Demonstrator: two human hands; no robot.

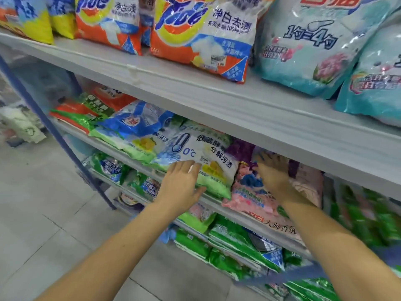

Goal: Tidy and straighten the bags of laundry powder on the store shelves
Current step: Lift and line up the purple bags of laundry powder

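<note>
On the second shelf (217, 203) lies a white, blue and green bag of laundry powder (208, 157) marked 0°C. My left hand (182, 183) rests flat on its front left corner, fingers spread, thumb under the bag's edge. To its right lies a pink bag (249, 192) with a purple bag (240, 148) behind it. My right hand (273, 172) presses flat on the pink bag, fingers reaching back toward the purple one. Neither hand clearly grips anything.
The top shelf (217, 98) carries orange Tide bags (199, 33) and light blue bags (308, 46). Left on the second shelf lie a blue-green bag (132, 131) and red-green bags (86, 109). Green bags (234, 242) fill the lower shelves. A blue upright post (52, 131) stands left, with tiled floor (43, 213) beyond.
</note>
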